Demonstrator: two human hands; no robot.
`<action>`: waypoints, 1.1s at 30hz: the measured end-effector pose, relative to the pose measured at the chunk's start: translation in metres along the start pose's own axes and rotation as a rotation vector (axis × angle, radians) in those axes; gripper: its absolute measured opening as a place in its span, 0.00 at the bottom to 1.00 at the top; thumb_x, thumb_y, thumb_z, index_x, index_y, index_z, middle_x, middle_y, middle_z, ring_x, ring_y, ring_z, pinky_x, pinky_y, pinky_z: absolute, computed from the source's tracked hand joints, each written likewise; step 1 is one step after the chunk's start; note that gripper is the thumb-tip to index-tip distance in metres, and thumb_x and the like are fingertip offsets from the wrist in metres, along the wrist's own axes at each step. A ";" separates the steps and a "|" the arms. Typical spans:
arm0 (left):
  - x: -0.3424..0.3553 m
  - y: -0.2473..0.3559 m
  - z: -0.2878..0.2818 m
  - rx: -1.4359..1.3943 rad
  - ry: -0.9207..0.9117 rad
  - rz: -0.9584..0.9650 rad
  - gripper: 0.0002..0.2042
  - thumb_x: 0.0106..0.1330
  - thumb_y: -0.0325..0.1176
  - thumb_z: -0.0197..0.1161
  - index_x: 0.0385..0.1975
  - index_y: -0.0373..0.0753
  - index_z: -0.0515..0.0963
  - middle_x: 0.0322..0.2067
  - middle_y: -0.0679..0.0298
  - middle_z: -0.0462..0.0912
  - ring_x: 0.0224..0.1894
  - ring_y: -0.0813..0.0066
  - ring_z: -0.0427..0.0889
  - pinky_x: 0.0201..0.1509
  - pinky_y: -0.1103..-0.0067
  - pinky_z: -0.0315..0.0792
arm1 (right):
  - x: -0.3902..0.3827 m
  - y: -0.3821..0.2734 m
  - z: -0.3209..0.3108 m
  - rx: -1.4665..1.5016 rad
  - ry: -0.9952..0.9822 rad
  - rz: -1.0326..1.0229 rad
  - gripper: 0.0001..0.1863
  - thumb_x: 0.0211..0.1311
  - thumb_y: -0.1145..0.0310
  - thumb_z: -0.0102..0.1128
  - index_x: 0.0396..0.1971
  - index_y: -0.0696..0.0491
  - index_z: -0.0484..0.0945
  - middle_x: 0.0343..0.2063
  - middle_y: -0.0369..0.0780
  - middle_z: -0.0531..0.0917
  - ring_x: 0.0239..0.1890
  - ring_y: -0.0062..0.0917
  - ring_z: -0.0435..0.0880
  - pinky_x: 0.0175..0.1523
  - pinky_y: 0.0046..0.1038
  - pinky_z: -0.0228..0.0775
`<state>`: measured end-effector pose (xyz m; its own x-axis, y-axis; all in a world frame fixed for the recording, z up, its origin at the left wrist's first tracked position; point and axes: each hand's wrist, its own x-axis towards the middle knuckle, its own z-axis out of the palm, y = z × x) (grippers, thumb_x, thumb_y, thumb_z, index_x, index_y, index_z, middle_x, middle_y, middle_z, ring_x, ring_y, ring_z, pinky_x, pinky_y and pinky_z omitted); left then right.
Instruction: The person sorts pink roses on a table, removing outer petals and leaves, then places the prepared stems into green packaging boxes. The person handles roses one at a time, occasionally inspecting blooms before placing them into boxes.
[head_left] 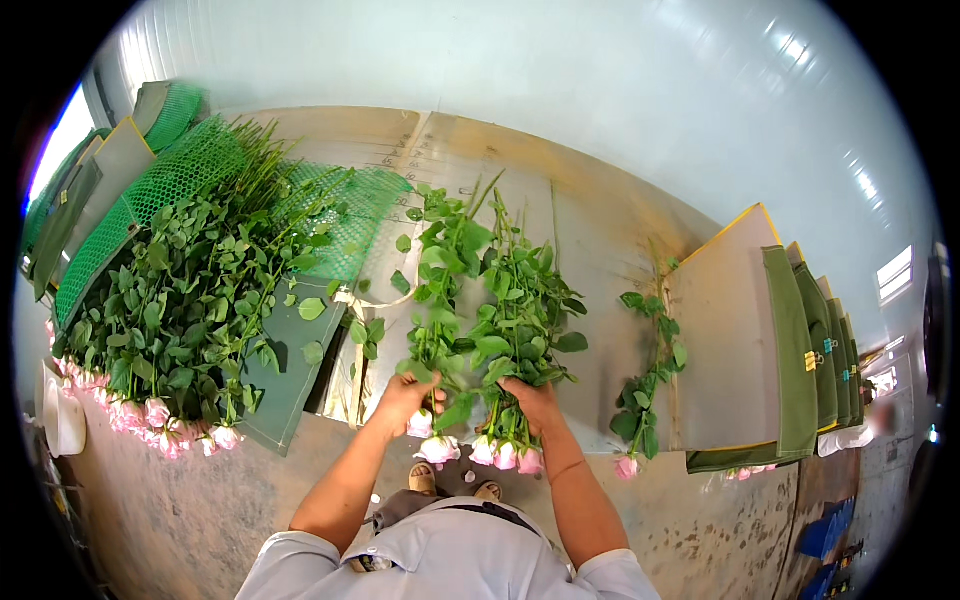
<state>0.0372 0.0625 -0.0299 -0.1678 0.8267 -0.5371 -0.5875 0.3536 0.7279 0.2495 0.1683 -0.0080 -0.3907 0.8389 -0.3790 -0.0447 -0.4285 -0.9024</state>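
At the front of the metal work table, my left hand (408, 398) grips the stems of pink roses (438, 450), whose leafy tops lie pointing away from me. My right hand (527, 398) is closed on a second group of rose stems (515, 300) just beside it, with several pink blooms (505, 453) hanging at the near edge. A single leafy rose (627, 465) lies apart to the right. A few loose leaves (402, 283) lie left of my left hand.
A large pile of pink roses (170, 430) lies left on green mesh (340, 215) and a dark mat. Panels with green fabric and clips (720, 340) stand at the right. A white bucket (62, 420) is far left, blue crates (825, 530) lower right, another person's sleeve (845, 438) far right.
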 end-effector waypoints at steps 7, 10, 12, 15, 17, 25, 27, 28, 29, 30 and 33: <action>-0.009 0.011 0.019 -0.285 0.005 -0.067 0.15 0.65 0.34 0.58 0.48 0.35 0.69 0.33 0.56 0.78 0.25 0.66 0.82 0.24 0.73 0.77 | -0.011 0.002 -0.021 -0.293 0.141 -0.327 0.18 0.49 0.71 0.66 0.41 0.57 0.77 0.39 0.36 0.80 0.40 0.23 0.78 0.46 0.28 0.71; -0.013 0.014 0.025 -0.248 -0.013 -0.024 0.15 0.64 0.32 0.58 0.47 0.33 0.70 0.31 0.58 0.77 0.25 0.66 0.82 0.24 0.74 0.77 | -0.025 -0.021 -0.014 -0.292 0.044 -0.308 0.17 0.52 0.73 0.63 0.44 0.58 0.75 0.40 0.38 0.80 0.41 0.23 0.79 0.46 0.28 0.71; -0.014 0.013 0.038 -0.203 -0.004 0.004 0.13 0.62 0.29 0.58 0.46 0.33 0.72 0.31 0.60 0.77 0.26 0.71 0.80 0.25 0.77 0.75 | -0.032 -0.040 0.006 -0.142 -0.021 -0.230 0.18 0.53 0.73 0.63 0.44 0.58 0.75 0.40 0.38 0.80 0.41 0.24 0.79 0.45 0.27 0.71; -0.018 0.016 0.060 0.120 -0.004 0.031 0.12 0.57 0.27 0.59 0.41 0.37 0.76 0.27 0.67 0.77 0.22 0.80 0.71 0.24 0.84 0.65 | -0.018 -0.032 0.024 -0.241 -0.120 -0.049 0.21 0.52 0.70 0.67 0.47 0.57 0.74 0.43 0.36 0.78 0.43 0.22 0.75 0.46 0.28 0.70; -0.019 0.023 0.064 0.276 -0.068 0.082 0.12 0.55 0.27 0.59 0.40 0.36 0.77 0.25 0.67 0.75 0.21 0.80 0.70 0.24 0.83 0.65 | -0.010 -0.032 0.028 -0.107 -0.222 0.027 0.22 0.50 0.69 0.69 0.46 0.57 0.74 0.42 0.36 0.78 0.42 0.22 0.75 0.45 0.28 0.70; -0.031 0.046 0.011 -0.379 -0.120 0.139 0.16 0.58 0.26 0.57 0.48 0.39 0.74 0.21 0.68 0.74 0.18 0.80 0.72 0.22 0.83 0.70 | -0.034 -0.068 -0.016 -0.068 -0.014 -0.020 0.11 0.53 0.71 0.67 0.35 0.53 0.77 0.29 0.35 0.78 0.24 0.19 0.76 0.24 0.22 0.68; -0.024 0.035 0.001 -0.244 -0.104 0.136 0.16 0.59 0.26 0.55 0.48 0.38 0.74 0.22 0.67 0.75 0.17 0.81 0.72 0.21 0.83 0.69 | -0.049 -0.059 -0.046 -0.195 0.090 -0.259 0.09 0.52 0.72 0.67 0.34 0.53 0.77 0.30 0.35 0.78 0.23 0.19 0.75 0.24 0.23 0.68; -0.023 0.029 -0.001 -0.154 -0.063 0.123 0.16 0.59 0.26 0.54 0.48 0.38 0.74 0.22 0.66 0.75 0.17 0.81 0.72 0.21 0.83 0.69 | -0.058 -0.061 -0.060 -0.176 0.082 -0.182 0.09 0.52 0.72 0.67 0.34 0.53 0.77 0.30 0.35 0.78 0.24 0.18 0.75 0.24 0.23 0.68; -0.022 0.024 0.000 -0.058 -0.024 0.110 0.16 0.59 0.26 0.53 0.48 0.38 0.74 0.22 0.66 0.75 0.17 0.81 0.72 0.21 0.83 0.69 | -0.067 -0.063 -0.075 -0.151 0.078 -0.107 0.09 0.52 0.72 0.67 0.34 0.53 0.77 0.30 0.35 0.78 0.25 0.18 0.75 0.25 0.24 0.67; -0.026 0.020 0.003 0.086 0.041 0.118 0.16 0.59 0.26 0.53 0.48 0.37 0.74 0.23 0.64 0.75 0.18 0.80 0.73 0.22 0.83 0.69 | -0.075 -0.063 -0.087 -0.125 0.069 -0.035 0.09 0.52 0.72 0.67 0.34 0.53 0.77 0.29 0.34 0.78 0.26 0.18 0.75 0.25 0.24 0.67; -0.015 -0.011 -0.006 0.890 0.328 0.581 0.21 0.54 0.29 0.56 0.49 0.33 0.72 0.32 0.53 0.77 0.28 0.61 0.78 0.34 0.71 0.73 | -0.083 -0.040 -0.132 -0.286 0.130 -0.250 0.09 0.53 0.72 0.66 0.34 0.53 0.77 0.28 0.34 0.78 0.23 0.18 0.74 0.23 0.23 0.65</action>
<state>0.0418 0.0440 -0.0328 -0.5116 0.8592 -0.0059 0.4040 0.2466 0.8809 0.4050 0.1602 0.0329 -0.2795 0.9489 -0.1465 0.1409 -0.1104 -0.9839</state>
